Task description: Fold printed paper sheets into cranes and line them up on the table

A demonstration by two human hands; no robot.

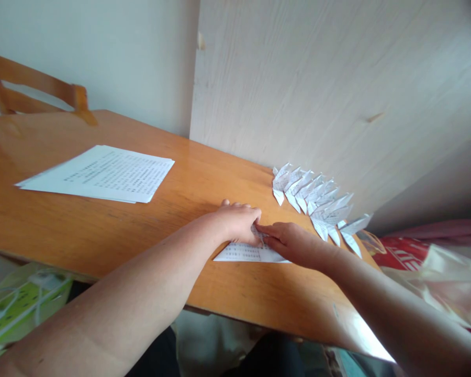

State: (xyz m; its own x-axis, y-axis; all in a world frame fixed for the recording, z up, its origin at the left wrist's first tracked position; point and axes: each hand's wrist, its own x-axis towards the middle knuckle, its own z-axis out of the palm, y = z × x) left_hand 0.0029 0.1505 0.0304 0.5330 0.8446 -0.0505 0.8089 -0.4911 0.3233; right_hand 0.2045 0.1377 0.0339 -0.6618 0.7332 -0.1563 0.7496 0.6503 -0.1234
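A folded sheet of printed paper (241, 254) lies on the wooden table before me, its long straight edge facing my body. My left hand (241, 222) is bent over the upper part of the paper, fingers curled and partly hidden. From the right, my right hand (288, 241) meets it, index finger pointing at the left fingertips and thumb on the paper. Both hands are closed on this piece; the fold between them is covered. Beyond my right hand stand several folded paper pieces (298, 186) with pointed tips, lined up in a row.
A stack of printed sheets (118, 175) rests at the left on the wooden table (188, 183). A wooden chair (43, 84) stands behind it. A pale board (282, 78) borders the far side. Bags (412, 256) sit at the right, and a green bag (27, 298) hangs lower left.
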